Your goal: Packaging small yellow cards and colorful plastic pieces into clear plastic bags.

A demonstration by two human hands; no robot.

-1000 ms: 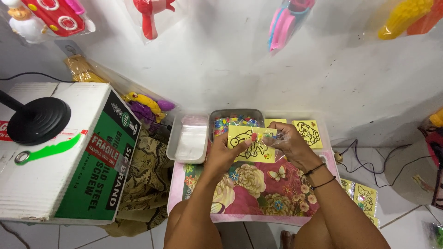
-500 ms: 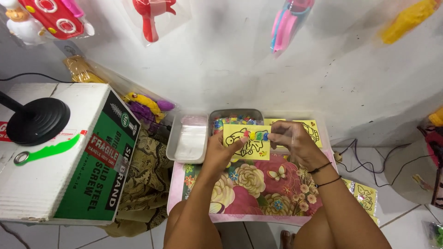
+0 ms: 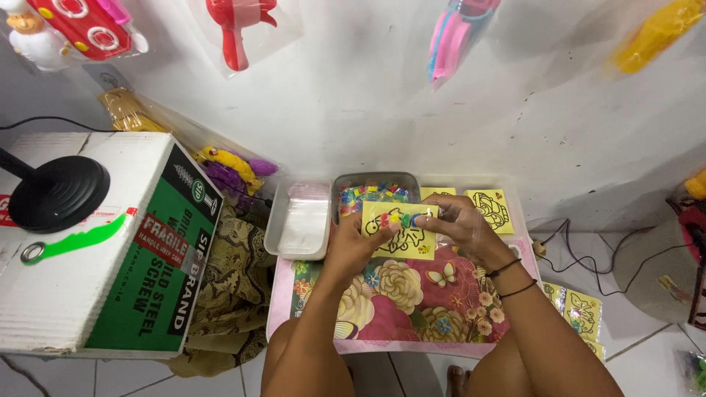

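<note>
Cardboard box: large, green and white, stands at the left and serves as a stand for a black round lamp base on its top.

Low table: covered in a pink flowered cloth, directly in front of the person, so the work sits between both forearms.

Trays along the table's far edge, within reach: a clear tray holding flat clear bags, and beside it a grey tray of small coloured pieces. Right of that lie more yellow picture cards, flat.

Yellow card: black line drawing on it, held above the cloth just in front of the grey tray, face up toward the camera.

Left hand: fingers curled under the card's lower left edge, thumb on top, steadying it.

Right hand: pinches the card's upper right edge, where a few small coloured pieces sit against the card; whether the fingertips grip them too cannot be told.

Toys in clear bags hang on the wall above.
</note>
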